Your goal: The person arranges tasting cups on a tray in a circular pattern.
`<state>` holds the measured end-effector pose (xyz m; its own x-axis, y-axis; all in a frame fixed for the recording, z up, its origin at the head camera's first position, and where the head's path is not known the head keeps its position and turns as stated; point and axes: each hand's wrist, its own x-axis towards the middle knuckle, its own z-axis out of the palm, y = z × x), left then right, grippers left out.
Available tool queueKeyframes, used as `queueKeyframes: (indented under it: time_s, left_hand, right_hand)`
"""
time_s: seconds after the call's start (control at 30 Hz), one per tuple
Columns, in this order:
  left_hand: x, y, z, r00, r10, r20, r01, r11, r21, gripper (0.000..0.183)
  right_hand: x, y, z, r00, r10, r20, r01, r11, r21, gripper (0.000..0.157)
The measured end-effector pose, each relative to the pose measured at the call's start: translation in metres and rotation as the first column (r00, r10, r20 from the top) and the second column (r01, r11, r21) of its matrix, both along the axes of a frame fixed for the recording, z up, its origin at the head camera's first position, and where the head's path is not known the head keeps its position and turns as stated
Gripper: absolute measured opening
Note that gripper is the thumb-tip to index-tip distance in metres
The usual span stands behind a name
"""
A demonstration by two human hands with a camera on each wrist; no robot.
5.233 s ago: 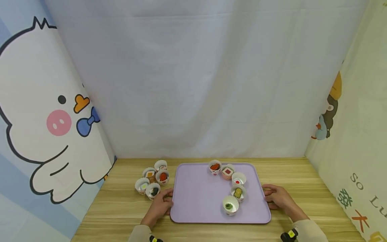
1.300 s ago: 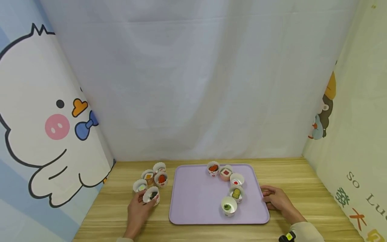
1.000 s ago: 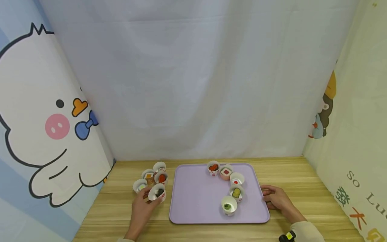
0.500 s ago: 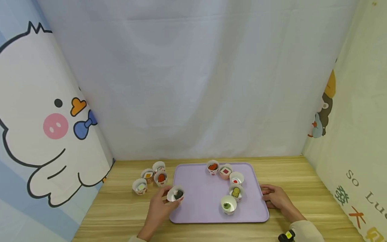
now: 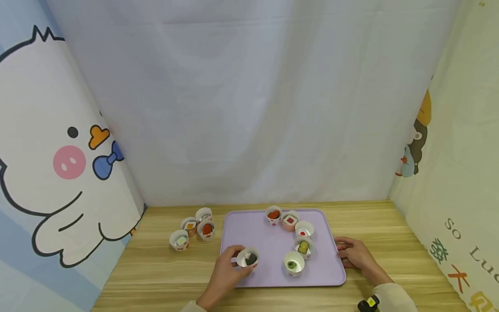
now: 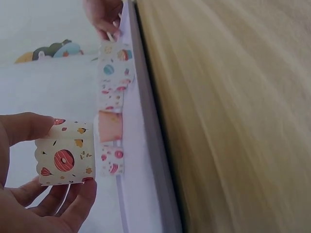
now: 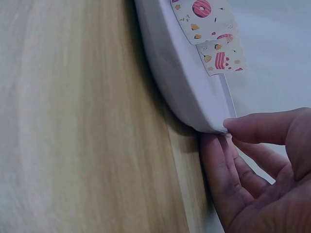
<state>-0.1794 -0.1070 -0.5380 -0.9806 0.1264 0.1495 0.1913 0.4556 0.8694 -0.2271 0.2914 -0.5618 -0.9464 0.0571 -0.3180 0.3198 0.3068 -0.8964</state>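
My left hand (image 5: 224, 272) grips a white paper baking cup (image 6: 65, 158) printed with doughnuts, thumb on one side and fingers on the other. In the left wrist view the cup appears raised off the lilac tray (image 5: 253, 232). A dark green and white piece (image 5: 251, 259) lies inside it. On the tray's right half, several filled cups form a curved row, from a cup with a red-orange piece (image 5: 274, 215) at the back to one with a green piece (image 5: 292, 264) in front. My right hand (image 5: 355, 253) pinches the tray's right edge (image 7: 214, 127).
Left of the tray, several more filled cups stand close together on the wooden table, among them one with a pale yellow piece (image 5: 180, 241) and one with a red piece (image 5: 207, 229). A white curtain (image 5: 249, 108) hangs behind the table, with printed cloths at both sides.
My left hand has left the tray's edge, picked the cup with the dark piece from the left group and carried it right, over the tray. The right hand stays at the tray's edge.
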Motion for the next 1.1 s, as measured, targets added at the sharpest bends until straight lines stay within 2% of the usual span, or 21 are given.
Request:
queueKeyframes:
  time_s: [0.33, 0.67, 1.1]
  left_hand:
    - [0.001, 0.029, -0.013, 0.996, -0.084, -0.011, 0.084, 0.996, -0.021, 0.053]
    - [0.002, 0.048, -0.027, 0.993, -0.114, -0.02, 0.113, 0.992, -0.056, 0.051]
    - [0.003, 0.059, -0.032, 0.991, -0.133, 0.025, 0.134, 0.989, -0.058, 0.057]
  right_hand:
    - [0.0, 0.001, -0.002, 1.0, -0.006, -0.001, 0.006, 1.0, -0.012, 0.06]
    - [-0.001, 0.001, -0.004, 1.0, -0.016, -0.002, 0.016, 1.0, -0.025, 0.06]
    - [0.0, 0.0, -0.003, 1.0, -0.012, -0.005, 0.012, 1.0, -0.026, 0.06]
